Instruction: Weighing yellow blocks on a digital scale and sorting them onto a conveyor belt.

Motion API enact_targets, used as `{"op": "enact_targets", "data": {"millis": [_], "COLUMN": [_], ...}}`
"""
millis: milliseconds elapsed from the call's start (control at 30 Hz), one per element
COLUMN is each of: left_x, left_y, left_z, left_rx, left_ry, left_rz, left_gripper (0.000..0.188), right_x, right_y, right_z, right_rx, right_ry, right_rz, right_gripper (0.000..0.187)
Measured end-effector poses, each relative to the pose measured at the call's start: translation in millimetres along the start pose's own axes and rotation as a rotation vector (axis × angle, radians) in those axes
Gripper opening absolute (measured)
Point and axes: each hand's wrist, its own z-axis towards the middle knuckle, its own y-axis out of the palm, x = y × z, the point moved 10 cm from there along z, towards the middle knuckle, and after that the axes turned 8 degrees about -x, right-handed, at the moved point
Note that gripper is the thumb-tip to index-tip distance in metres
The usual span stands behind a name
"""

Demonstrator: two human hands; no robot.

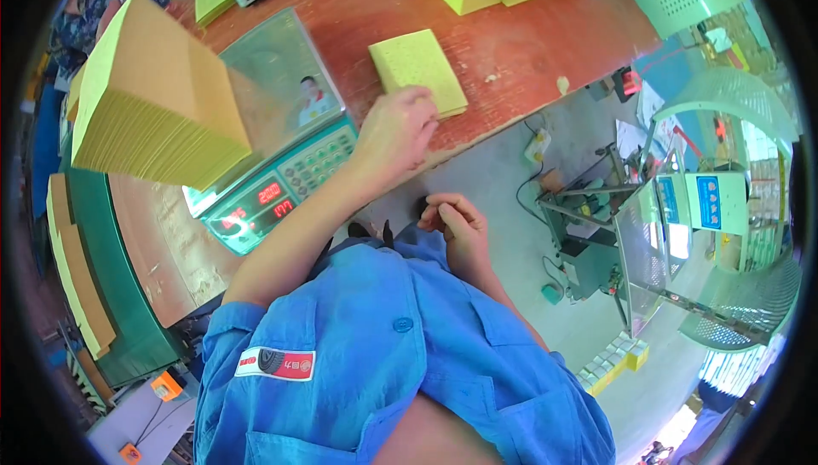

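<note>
Yellow paper stack [415, 60], flat on the counter [537, 43] near its edge, touched by bent left fingers [419, 100] with grip impossible to tell, apart from loosely curled, seemingly empty right fingers [456, 203], perhaps liable to splay or fall if pushed edgeward.

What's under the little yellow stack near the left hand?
The little yellow stack lies on the red tabletop, which shows around it. The spot right beneath is covered; the left hand hides some of the stack too.
</note>
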Motion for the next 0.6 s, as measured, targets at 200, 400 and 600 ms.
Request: {"op": "enact_targets", "data": {"millis": [200, 400, 600], "left_x": [-28, -32, -31], "left_y": [33, 34, 35], "left_z": [36, 39, 40], "left_rx": [-0.013, -0.042, -0.054], "left_ry": [-0.225, -0.232, -0.213], "left_rz": [0.362, 0.297, 0.3], "left_gripper": [0.032, 0.026, 0.021], "right_x": [-39, -75, -95], "right_y": [-73, -123, -122], "right_z": [13, 53, 74], "right_rx": [0.008, -0.068, -0.17], "right_ry": [0.036, 0.037, 0.035], "right_rz": [0.004, -0.057, -0.067], "right_gripper": [0.02, 0.022, 0.021]}}
